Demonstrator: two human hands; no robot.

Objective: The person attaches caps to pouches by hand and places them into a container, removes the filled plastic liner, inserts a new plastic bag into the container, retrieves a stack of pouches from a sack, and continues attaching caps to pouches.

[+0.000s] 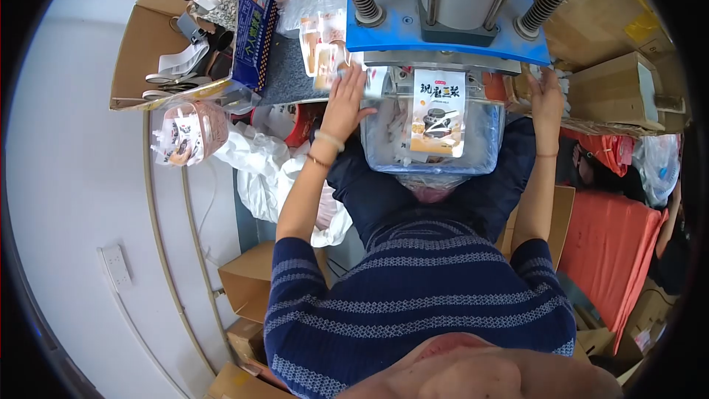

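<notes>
My left hand (346, 103) reaches over the left side of the work surface, fingers stretched out on or just above printed pouches (323, 43). My right hand (545, 100) is at the right end of the blue press (443, 37), its fingers partly bent beside the plate; what they touch is unclear. Between my hands, a white and orange printed pouch (439, 114) hangs or lies at the press's front edge, above a blue-rimmed clear bin (377, 155) between my legs. More pouches show inside the bin.
An open cardboard box (133, 66) with tape rolls stands at the left, beside a blue printed box (253, 29). A clear tub (210, 129) sits below it. Another carton (617, 89) is at the right, above a red cushion (609, 251). Part of another person's arm (670, 218) shows at the far right.
</notes>
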